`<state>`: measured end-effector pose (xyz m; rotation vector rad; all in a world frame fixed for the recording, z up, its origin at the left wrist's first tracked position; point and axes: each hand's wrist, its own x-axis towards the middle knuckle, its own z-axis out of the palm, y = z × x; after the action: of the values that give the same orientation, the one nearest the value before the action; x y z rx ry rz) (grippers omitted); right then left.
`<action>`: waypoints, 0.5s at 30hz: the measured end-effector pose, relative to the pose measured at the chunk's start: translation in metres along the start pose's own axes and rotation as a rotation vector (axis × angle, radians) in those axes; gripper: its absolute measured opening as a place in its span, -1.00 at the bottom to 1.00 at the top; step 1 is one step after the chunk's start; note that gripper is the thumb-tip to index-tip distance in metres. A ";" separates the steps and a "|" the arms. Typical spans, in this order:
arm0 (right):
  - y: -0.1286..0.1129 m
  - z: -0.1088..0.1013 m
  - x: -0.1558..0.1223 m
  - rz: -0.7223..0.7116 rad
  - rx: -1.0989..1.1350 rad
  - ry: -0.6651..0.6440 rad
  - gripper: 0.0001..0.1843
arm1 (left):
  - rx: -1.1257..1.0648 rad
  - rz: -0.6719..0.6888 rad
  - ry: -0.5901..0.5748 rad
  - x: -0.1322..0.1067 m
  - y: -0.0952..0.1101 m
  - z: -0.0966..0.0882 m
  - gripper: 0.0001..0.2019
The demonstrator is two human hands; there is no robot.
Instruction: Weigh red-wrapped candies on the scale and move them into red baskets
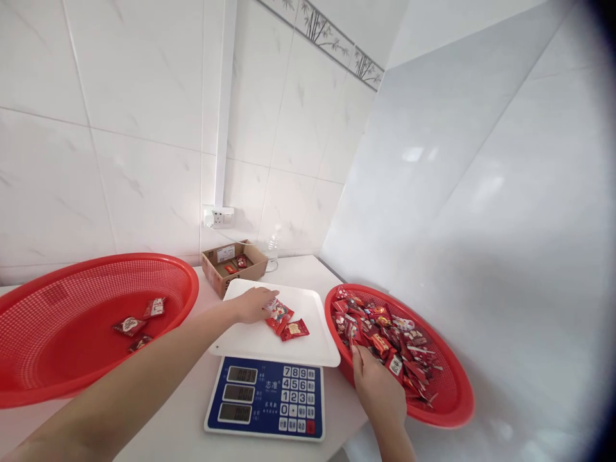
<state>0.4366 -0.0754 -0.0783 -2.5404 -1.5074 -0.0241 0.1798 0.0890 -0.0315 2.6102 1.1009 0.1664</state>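
Note:
Over the white weighing pan (240, 343) of a digital scale, my left hand (255, 305) closes its fingers on the edge of a red candy packet (280, 316). Another red candy packet (295, 330) lies flat on the pan beside it. My right hand (379, 388) reaches over the near rim of the right red basket (459, 417). Its fingers are drawn together among wrapped candies (380, 343); what they grip, if anything, is hidden. The scale's blue panel (267, 401), with number keys and three displays, faces me below the pan.
At left stands a large red mesh basket (185, 282) with a few wrapped candies (129, 325) inside. Behind the pan are an open cardboard box (219, 273) holding some packets and a clear plastic bottle (273, 247). A wall socket (218, 217) is above; walls close in behind and right.

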 end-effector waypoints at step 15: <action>-0.001 -0.003 0.000 0.001 0.020 -0.002 -0.49 | -0.612 -0.281 0.147 -0.043 0.004 0.002 -0.39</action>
<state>0.4358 -0.0758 -0.0748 -2.5264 -1.5002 -0.0060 0.1527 0.0547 -0.0311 1.9093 1.2162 0.5435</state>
